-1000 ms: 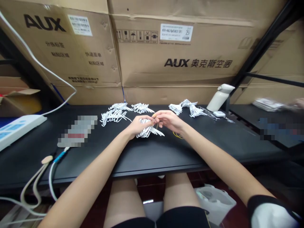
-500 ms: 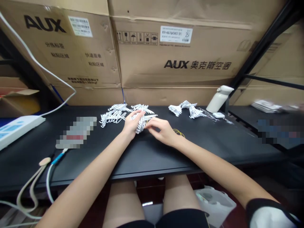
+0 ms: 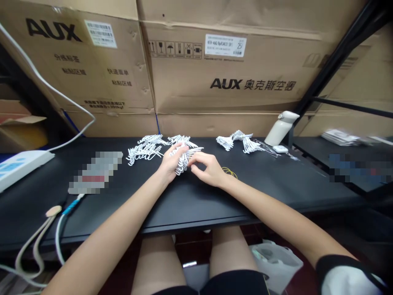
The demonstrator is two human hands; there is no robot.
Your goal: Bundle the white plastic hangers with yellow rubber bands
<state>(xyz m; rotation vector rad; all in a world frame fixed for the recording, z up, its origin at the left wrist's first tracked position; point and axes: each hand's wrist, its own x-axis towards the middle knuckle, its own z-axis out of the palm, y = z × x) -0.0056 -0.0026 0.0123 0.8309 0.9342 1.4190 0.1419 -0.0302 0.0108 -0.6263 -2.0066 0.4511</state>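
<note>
My left hand (image 3: 172, 161) is closed around a bundle of white hooks (image 3: 181, 163). Close against the right side of that bundle, my right hand (image 3: 208, 168) has its thumb and forefinger curled near each other; what they pinch is too small to make out. Loose white hooks (image 3: 144, 152) lie to the left of my hands, with more white hooks (image 3: 181, 140) just behind. Tied bunches of white hooks (image 3: 245, 142) rest at the back right. Yellow elastic loops (image 3: 229, 173) lie beside my right wrist.
The black table (image 3: 196, 209) holds a blurred phone-like device (image 3: 96, 172) with a cable, and a white power strip (image 3: 23, 166) at left. A pale bottle (image 3: 281, 128) and a small white case (image 3: 280, 149) stand at back right. Cardboard boxes (image 3: 224, 98) line the back.
The view has shifted slightly to the right. My right thumb and forefinger have drawn slightly away from the bundle; my left hand still holds it.
</note>
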